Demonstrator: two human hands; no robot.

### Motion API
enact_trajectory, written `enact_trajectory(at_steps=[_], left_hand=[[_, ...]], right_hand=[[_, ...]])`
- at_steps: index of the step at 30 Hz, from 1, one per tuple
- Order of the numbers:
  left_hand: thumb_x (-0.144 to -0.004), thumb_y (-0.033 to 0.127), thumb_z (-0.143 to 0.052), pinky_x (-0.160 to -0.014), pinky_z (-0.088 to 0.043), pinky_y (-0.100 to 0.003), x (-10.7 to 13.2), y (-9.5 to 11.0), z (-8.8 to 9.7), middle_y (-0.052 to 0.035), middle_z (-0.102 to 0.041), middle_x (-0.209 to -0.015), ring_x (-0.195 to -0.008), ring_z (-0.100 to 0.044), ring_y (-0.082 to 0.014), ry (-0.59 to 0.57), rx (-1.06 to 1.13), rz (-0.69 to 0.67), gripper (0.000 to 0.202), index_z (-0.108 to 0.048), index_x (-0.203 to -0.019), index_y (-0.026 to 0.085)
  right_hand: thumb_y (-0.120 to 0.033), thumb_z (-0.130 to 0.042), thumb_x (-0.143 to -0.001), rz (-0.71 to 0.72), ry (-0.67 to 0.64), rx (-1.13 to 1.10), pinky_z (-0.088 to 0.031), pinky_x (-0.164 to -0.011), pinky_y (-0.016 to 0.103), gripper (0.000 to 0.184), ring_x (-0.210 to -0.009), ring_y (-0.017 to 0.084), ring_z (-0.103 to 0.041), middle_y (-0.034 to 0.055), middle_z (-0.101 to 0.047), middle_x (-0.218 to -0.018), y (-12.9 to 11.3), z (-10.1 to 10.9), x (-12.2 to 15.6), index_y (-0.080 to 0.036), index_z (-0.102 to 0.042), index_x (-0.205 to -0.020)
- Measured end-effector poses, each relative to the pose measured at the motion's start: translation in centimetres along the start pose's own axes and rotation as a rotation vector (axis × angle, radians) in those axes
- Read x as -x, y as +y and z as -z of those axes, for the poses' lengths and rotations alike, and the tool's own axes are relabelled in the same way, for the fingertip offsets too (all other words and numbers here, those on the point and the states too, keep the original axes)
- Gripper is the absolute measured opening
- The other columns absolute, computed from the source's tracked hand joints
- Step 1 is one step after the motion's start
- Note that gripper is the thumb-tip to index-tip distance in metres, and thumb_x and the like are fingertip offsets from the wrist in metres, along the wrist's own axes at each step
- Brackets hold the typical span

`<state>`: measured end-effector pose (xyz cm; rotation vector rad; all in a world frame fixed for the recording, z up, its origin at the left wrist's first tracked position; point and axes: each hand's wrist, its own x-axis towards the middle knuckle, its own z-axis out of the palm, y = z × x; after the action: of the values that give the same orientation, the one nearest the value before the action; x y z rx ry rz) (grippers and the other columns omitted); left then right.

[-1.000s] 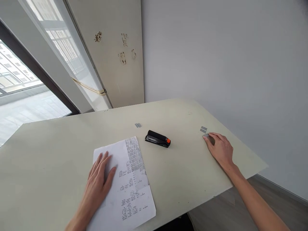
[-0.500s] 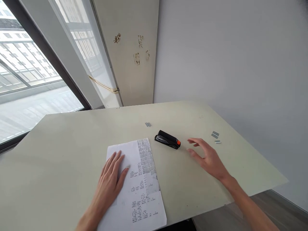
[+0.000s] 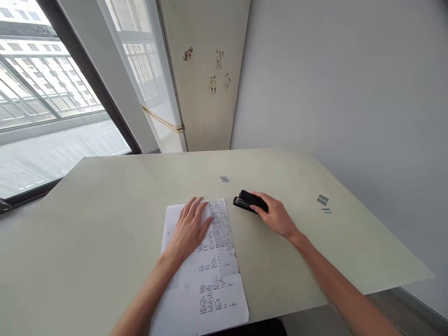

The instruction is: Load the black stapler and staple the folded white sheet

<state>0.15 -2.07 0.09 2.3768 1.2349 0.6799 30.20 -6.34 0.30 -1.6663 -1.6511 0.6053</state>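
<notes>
A printed paper [image 3: 224, 294], with a patch of dense print near its upper right corner, lies on the pale table [image 3: 119, 242]. My left hand [image 3: 189, 228] rests flat on its upper part, fingers stretched toward the far edge. Just right of the paper is a black stapler [image 3: 249, 201]. My right hand [image 3: 275, 214] is wrapped around the stapler's near right end, thumb on the near side and fingers over the top. The hand covers the stapler's orange end.
A few grey staple strips [image 3: 224, 179] lie beyond the stapler, and several more strips [image 3: 322, 199] sit toward the table's right side. Behind the table stand a fridge-like cabinet [image 3: 206, 116] and a grey wall [image 3: 332, 84]. A window [image 3: 42, 93] is at left.
My right hand has moved left and closed on the stapler. The left hand has slid up the paper toward its top edge. The view has shifted slightly.
</notes>
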Motion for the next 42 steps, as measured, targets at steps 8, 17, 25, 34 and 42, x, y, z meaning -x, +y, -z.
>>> enact_trajectory(at_steps=[8, 17, 25, 34, 42], left_hand=[[-0.104, 0.047, -0.051, -0.105, -0.037, -0.056, -5.4, -1.0, -2.9, -0.0151, -0.060, -0.106, -0.112, -0.052, -0.0367, 0.123, -0.076, 0.073, 0.030, -0.060, -0.098, 0.019], [-0.103, 0.054, -0.054, -0.096, -0.042, -0.044, -6.1, -1.2, -1.9, -0.0064, -0.069, -0.093, -0.093, -0.059, -0.0263, -0.010, 0.053, 0.059, 0.034, -0.064, -0.097, 0.021], [-0.100, 0.058, -0.054, -0.094, -0.045, -0.041, -6.3, -0.8, -1.8, -0.0041, -0.071, -0.082, -0.085, -0.062, -0.0236, -0.051, 0.123, 0.086, 0.043, -0.073, -0.085, 0.023], [-0.103, 0.055, -0.053, -0.087, -0.046, -0.038, -7.5, 0.1, -2.9, 0.0006, -0.061, -0.064, -0.070, -0.058, -0.0197, 0.002, 0.129, 0.123, 0.049, -0.062, -0.068, 0.021], [-0.106, 0.041, -0.053, -0.107, -0.042, -0.046, -6.9, 0.8, -3.3, -0.0074, -0.072, -0.118, -0.117, -0.060, -0.0274, 0.101, 0.102, 0.067, 0.025, -0.065, -0.117, 0.022]], right_hand=[[-0.044, -0.059, -0.099, -0.003, -0.141, -0.045, -0.060, -0.087, 0.040, 0.035, -0.111, 0.026, -0.072, 0.0019, -0.075, -0.129, -0.4, 1.6, 1.6, -0.034, -0.066, -0.131], [-0.038, -0.063, -0.095, 0.001, -0.298, -0.134, -0.057, -0.086, 0.036, 0.029, -0.103, 0.024, -0.071, 0.0019, -0.077, -0.119, -1.2, 2.8, 3.1, -0.032, -0.072, -0.123], [-0.033, -0.065, -0.095, 0.014, -0.365, -0.185, -0.054, -0.087, 0.035, 0.026, -0.102, 0.023, -0.070, 0.0027, -0.076, -0.116, -1.7, 2.6, 4.0, -0.031, -0.070, -0.121], [-0.026, -0.069, -0.093, 0.033, -0.418, -0.199, -0.051, -0.089, 0.033, 0.024, -0.103, 0.021, -0.068, -0.0005, -0.075, -0.115, -2.8, 2.7, 5.2, -0.032, -0.071, -0.117], [-0.027, -0.070, -0.094, 0.017, -0.425, -0.172, -0.052, -0.088, 0.032, 0.026, -0.103, 0.020, -0.068, -0.0009, -0.075, -0.117, -2.5, 2.7, 5.2, -0.033, -0.071, -0.119]])
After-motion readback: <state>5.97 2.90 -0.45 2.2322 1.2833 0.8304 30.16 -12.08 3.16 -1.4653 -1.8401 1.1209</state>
